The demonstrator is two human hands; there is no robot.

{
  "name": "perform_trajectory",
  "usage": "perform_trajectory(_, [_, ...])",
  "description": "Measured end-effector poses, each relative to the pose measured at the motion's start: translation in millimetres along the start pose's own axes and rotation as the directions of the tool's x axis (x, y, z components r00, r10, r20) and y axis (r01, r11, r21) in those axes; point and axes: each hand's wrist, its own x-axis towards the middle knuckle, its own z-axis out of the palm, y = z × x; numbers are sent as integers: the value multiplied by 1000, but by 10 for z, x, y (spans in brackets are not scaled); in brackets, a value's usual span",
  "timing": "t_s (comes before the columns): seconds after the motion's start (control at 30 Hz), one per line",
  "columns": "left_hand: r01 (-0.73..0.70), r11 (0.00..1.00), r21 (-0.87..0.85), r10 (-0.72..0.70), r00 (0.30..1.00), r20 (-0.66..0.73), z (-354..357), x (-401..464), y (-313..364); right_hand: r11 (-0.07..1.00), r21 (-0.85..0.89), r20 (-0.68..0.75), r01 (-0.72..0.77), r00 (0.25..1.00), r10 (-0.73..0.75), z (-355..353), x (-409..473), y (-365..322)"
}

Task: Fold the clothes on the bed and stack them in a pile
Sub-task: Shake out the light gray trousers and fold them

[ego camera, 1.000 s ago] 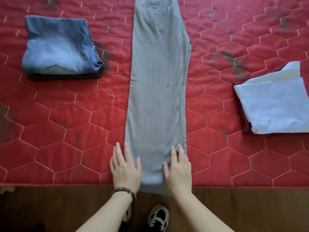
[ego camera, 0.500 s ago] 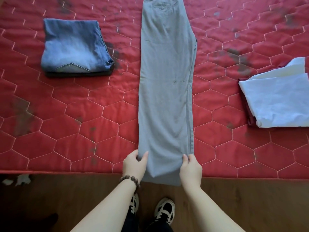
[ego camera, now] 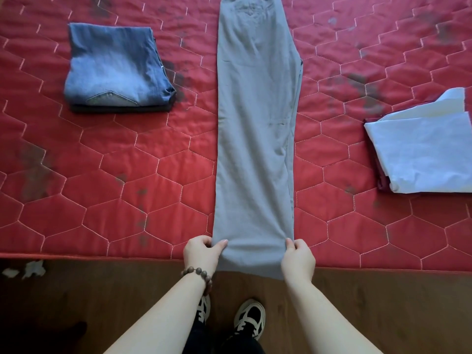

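Grey trousers (ego camera: 255, 129) lie folded lengthwise down the middle of the red quilted bed (ego camera: 127, 175), waistband far, hems hanging over the near edge. My left hand (ego camera: 201, 251) pinches the left side of the hem end. My right hand (ego camera: 297, 259) pinches the right side of it. Folded blue jeans (ego camera: 115, 70) sit on a dark folded garment at the far left, forming a small pile.
A pale blue-white folded cloth (ego camera: 421, 152) rests on a maroon garment at the right edge of the bed. A wooden floor (ego camera: 76, 302) runs along the near side, with my shoes (ego camera: 250, 318) and scraps of white paper (ego camera: 25, 269) on it.
Both hands lay flat on the trouser legs a second ago. They have since curled and taken hold of the two sides of the hem end. The view shifted a little.
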Motion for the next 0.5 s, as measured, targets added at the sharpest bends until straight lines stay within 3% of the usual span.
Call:
perform_trajectory(0.1, [-25,992,122,23,999,24,-9,-20,35,994,-107,50,-15,999,20,-18,19,-5])
perform_trajectory(0.2, [-81,989,124,76,996,47,-28,35,114,981,-182,90,61,995,-45,-91,71,-89])
perform_trajectory(0.5, [-195,971,-137,195,981,-16,-14,1037,935,958,95,65,269,959,-276,-46,993,-1146])
